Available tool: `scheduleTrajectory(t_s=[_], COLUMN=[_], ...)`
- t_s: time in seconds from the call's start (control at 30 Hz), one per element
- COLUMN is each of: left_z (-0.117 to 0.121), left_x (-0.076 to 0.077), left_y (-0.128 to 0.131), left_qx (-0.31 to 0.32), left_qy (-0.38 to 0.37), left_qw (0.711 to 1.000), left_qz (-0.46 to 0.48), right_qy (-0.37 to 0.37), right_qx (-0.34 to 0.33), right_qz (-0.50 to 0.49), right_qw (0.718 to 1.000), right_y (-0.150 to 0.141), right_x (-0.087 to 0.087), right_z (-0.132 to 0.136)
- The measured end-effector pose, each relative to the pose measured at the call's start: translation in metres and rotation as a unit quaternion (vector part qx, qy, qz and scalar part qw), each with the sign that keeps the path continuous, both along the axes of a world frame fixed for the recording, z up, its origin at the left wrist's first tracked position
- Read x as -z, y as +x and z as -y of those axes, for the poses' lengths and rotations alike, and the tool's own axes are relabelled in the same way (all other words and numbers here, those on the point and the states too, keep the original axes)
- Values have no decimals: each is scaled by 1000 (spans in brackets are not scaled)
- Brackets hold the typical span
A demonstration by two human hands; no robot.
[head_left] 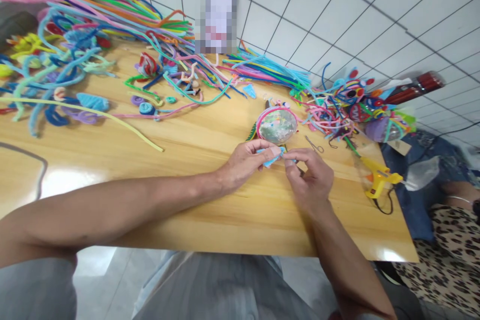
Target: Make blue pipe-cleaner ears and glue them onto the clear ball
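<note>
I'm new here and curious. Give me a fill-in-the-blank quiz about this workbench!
1. The left hand holds a small piece coloured ____.
2. The glue gun near the table's right end is mostly ____.
3. The wall behind is covered in white ____.
4. The scissors lie nearer the person's ____ hand.

Missing words: blue; yellow; tiles; right.

I am facing a wooden table (225,225), where scissors (315,145) are lying. Left of the scissors, a round clear container (278,126) is sitting; behind them, a tangle of pipe cleaners (325,116) is lying; far left of them, a loose heap (80,57); right of them, a yellow glue gun (378,177) is resting.
</note>
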State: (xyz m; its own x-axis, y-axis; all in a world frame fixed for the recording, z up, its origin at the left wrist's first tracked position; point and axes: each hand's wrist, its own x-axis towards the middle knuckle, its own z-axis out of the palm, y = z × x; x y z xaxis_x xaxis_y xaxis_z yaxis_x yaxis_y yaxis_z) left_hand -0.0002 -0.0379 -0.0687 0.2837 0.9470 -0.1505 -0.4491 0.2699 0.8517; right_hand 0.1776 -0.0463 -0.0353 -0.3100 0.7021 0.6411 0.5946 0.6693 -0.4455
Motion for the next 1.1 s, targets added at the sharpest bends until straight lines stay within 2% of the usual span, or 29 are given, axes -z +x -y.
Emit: scheduleTrajectory(t_s=[0.33, 0.47, 0.73, 0.87, 0.97, 1.1], left_z=[-1, 1, 2, 2, 3, 3], left_x=[-6, -7, -8, -8, -8, -7], left_y=[-3, -2, -1, -2, -2, -2], left_qx=[5, 15, 17, 31, 31, 39], left_qy=[-31, -42, -45, -41, -41, -25], left_qw=[999, 997, 996, 996, 996, 997], left_qz=[41, 68, 71, 74, 75, 65], right_qy=[18, 2, -67, -108, -166, -269], right_qx=[-6, -6, -18, -1, 25, 27], right_qz=[12, -1, -58, -85, -123, -191], right_qw=[1000, 1000, 996, 991, 978, 944], right_y=[0, 0, 0, 1, 2, 1], right_x=[2, 1, 4, 5, 5, 5], right_z=[-1, -2, -4, -4, -6, -9])
